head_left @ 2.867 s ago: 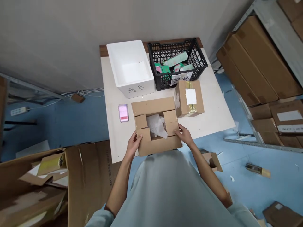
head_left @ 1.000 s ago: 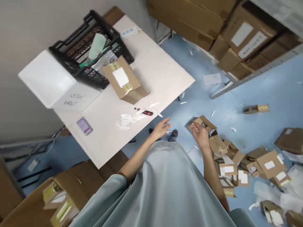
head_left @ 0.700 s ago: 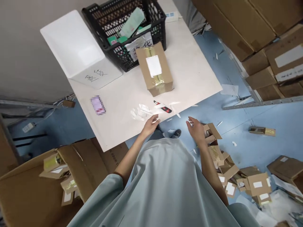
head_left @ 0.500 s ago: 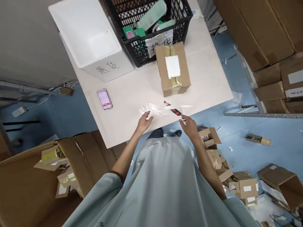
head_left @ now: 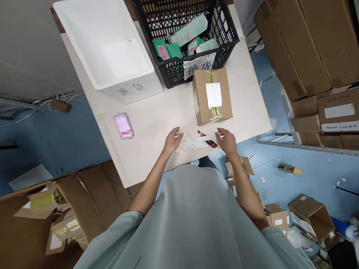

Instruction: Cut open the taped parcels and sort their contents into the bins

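Observation:
Near the table's front edge, my left hand (head_left: 173, 141) is open, its fingers bent and apart, beside some crumpled clear strips (head_left: 185, 141). My right hand (head_left: 226, 141) is also open, fingers parted and slightly curled, just right of a red and black utility knife (head_left: 212, 143). The knife lies on the table with its tip pointing up and left, partly under a pale strip. Beyond the hands sits a taped cardboard box (head_left: 199, 98) with a white label (head_left: 214, 95) on top. Neither hand touches the box.
A white foam bin (head_left: 131, 87) and a black plastic crate (head_left: 168, 74) holding green and pink packages stand at the table's far side. A phone (head_left: 123, 126), blurred out, lies left. Big cartons (head_left: 303, 48) rise at right; opened boxes (head_left: 311, 216) lie on the blue floor.
My right hand has risen from the knife's end to beside it, fingers more spread. My left hand has shifted slightly relative to the strips. The whole view has tilted and moved a little.

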Action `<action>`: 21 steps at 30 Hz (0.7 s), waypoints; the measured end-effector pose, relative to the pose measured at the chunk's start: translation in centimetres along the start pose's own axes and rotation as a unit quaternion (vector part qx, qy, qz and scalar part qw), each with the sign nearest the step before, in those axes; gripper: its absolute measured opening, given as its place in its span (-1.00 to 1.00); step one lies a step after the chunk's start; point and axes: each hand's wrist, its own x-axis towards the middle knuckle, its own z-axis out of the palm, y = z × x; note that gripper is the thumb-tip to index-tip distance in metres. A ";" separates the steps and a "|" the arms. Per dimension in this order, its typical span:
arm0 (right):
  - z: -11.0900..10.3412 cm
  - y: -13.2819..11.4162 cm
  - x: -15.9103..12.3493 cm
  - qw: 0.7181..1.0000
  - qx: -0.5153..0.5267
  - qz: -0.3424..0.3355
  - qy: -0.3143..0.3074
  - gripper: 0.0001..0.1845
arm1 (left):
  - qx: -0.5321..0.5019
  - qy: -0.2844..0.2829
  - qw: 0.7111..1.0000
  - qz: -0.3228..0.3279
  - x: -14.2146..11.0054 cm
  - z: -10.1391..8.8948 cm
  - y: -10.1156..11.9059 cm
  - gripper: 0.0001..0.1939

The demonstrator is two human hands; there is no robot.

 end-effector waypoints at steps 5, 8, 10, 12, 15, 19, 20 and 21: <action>-2.8 0.8 3.2 1.000 0.000 -0.010 0.017 -0.68 | -0.005 -0.008 0.999 0.035 1.8 4.5 4.6 -0.45; -4.1 1.7 5.7 0.998 0.001 -0.032 0.051 -0.66 | -0.004 0.007 0.999 0.052 2.7 7.3 7.3 -0.43; -4.8 2.8 7.9 0.997 -0.010 -0.025 0.078 -0.63 | 0.006 0.025 0.998 0.053 3.3 9.0 8.7 -0.43; -5.3 3.9 10.2 0.997 -0.020 -0.008 0.072 -0.60 | 0.023 0.044 0.998 0.041 3.9 10.5 9.5 -0.45; -5.2 5.0 12.6 1.000 -0.027 -0.011 0.005 -0.61 | 0.039 0.084 0.996 0.015 4.4 12.0 9.8 -0.49; -3.3 4.3 11.8 0.997 -0.056 -0.046 -0.040 -0.62 | 0.052 0.134 0.990 -0.004 4.8 11.2 9.1 -0.46; -2.6 3.8 11.0 0.995 -0.055 -0.065 -0.059 -0.64 | 0.054 0.152 0.987 -0.010 4.9 10.5 9.0 -0.43; -2.0 3.2 10.2 0.990 -0.046 -0.093 -0.092 -0.66 | 0.054 0.177 0.983 -0.018 4.9 9.5 8.9 -0.38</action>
